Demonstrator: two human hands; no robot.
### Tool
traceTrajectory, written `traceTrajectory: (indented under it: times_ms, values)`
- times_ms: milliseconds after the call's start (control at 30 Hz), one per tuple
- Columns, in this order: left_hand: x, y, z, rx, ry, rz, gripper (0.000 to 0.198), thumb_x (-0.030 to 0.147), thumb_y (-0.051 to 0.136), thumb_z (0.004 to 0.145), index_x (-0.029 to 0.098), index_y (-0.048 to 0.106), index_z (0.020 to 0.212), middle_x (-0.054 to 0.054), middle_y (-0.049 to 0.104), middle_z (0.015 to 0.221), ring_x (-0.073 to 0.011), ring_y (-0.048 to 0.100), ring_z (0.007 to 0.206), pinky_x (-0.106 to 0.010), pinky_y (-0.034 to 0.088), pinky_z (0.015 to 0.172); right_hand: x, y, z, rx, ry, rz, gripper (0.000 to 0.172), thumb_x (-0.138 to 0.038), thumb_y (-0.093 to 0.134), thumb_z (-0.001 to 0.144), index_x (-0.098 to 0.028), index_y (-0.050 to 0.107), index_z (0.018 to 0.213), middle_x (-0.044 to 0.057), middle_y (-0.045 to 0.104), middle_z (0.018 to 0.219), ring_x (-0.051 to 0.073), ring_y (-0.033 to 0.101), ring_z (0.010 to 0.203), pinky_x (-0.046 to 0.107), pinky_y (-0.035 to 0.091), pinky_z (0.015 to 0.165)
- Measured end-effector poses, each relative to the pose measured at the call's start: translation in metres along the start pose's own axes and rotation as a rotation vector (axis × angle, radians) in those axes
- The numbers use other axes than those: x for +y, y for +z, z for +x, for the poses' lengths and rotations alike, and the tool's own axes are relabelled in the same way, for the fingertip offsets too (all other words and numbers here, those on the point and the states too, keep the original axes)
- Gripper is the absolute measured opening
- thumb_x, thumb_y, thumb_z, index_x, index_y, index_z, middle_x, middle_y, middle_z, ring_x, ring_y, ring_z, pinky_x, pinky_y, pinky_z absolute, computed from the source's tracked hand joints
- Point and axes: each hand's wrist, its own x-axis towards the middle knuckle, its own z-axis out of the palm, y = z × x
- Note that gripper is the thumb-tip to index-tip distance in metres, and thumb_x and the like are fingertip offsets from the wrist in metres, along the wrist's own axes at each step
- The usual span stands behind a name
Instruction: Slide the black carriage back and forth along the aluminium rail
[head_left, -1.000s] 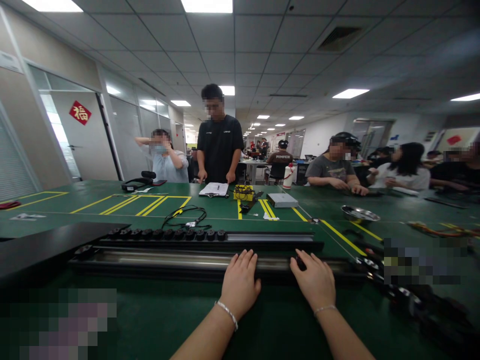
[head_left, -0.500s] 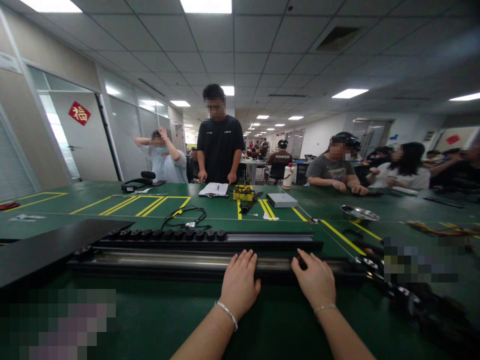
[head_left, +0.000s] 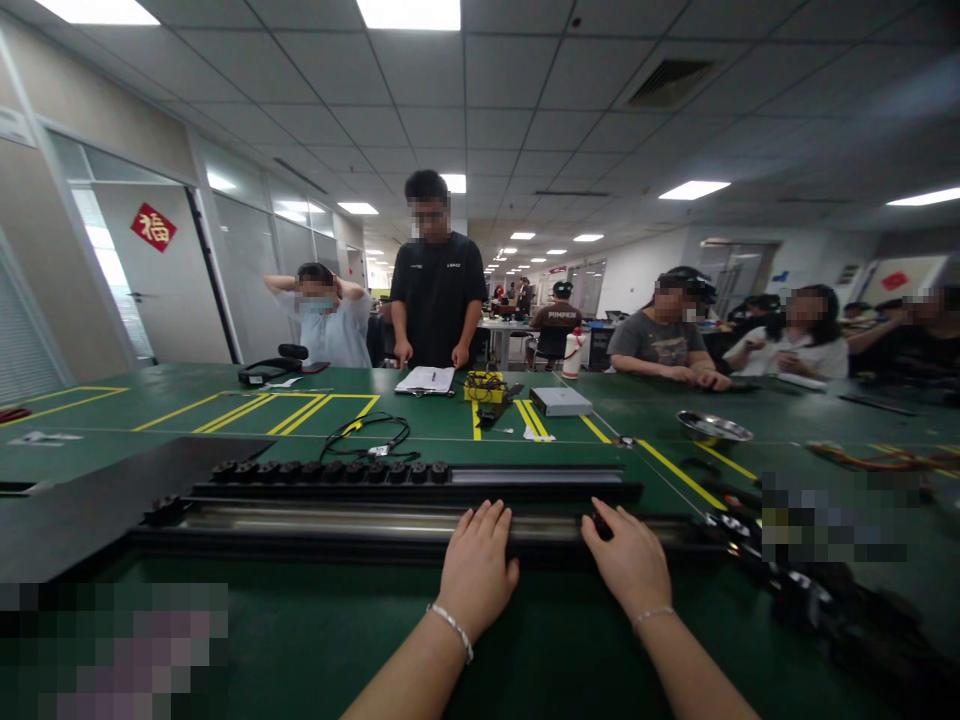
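In the head view, a long black rail with a metallic channel lies across the green table in front of me. My left hand rests on its front part, fingers stretched together and palm down. To the right, my right hand is over the same rail. Its thumb and index finger curve around a small black piece, partly hidden by the fingers. Just behind lies a second black rail; several black knob-like parts stand in a row along its left half.
A dark flat panel lies left of the rails. Tangled black cables lie to the right, near a metal bowl. Farther back are a looped cable, a clipboard and a grey box. People are around the table.
The view has shifted slightly. Both of my hands keep their places on the rail. Across the table, a seated person's arms have moved back behind the head.
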Motion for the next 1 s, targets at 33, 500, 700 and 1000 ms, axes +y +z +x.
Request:
traceTrajectory:
  times_ms: [33, 500, 700, 1000]
  values:
    - [0.0, -0.0002, 0.0001, -0.001, -0.001, 0.0, 0.055, 0.032, 0.046, 0.077, 0.019, 0.039, 0.13, -0.005, 0.041, 0.138, -0.0208, 0.032, 0.129, -0.041, 0.023, 0.109, 0.0005, -0.0006, 0.0, -0.006, -0.002, 0.001, 0.048, -0.044, 0.04, 0.079, -0.017, 0.06, 0.114, 0.009, 0.062, 0.113, 0.027, 0.05, 0.112, 0.039, 0.036, 0.093]
    - [0.0, -0.0006, -0.0001, 0.018, -0.006, -0.023, 0.055, 0.033, 0.047, 0.077, 0.019, 0.041, 0.129, -0.005, 0.042, 0.138, -0.0209, 0.033, 0.128, -0.041, 0.023, 0.108, -0.0001, -0.0007, -0.0001, 0.028, -0.003, -0.015, 0.048, -0.043, 0.039, 0.079, -0.016, 0.061, 0.112, 0.01, 0.064, 0.107, 0.026, 0.052, 0.109, 0.039, 0.038, 0.09]
    - [-0.0003, 0.0001, -0.0005, 0.013, -0.007, -0.012, 0.055, 0.033, 0.046, 0.077, 0.019, 0.04, 0.13, -0.004, 0.041, 0.139, -0.0203, 0.032, 0.129, -0.04, 0.022, 0.109, 0.0005, -0.0003, 0.0003, 0.019, 0.002, -0.016, 0.049, -0.043, 0.039, 0.079, -0.016, 0.06, 0.113, 0.01, 0.064, 0.108, 0.026, 0.051, 0.109, 0.038, 0.037, 0.091]
    - [0.0009, -0.0029, -0.0004, -0.002, -0.007, -0.003, 0.055, 0.032, 0.045, 0.077, 0.019, 0.039, 0.13, -0.005, 0.041, 0.138, -0.0208, 0.032, 0.129, -0.041, 0.022, 0.109, 0.0017, 0.0011, 0.0011, 0.011, 0.004, -0.006, 0.049, -0.042, 0.038, 0.079, -0.015, 0.06, 0.113, 0.011, 0.063, 0.109, 0.026, 0.051, 0.109, 0.038, 0.037, 0.092]
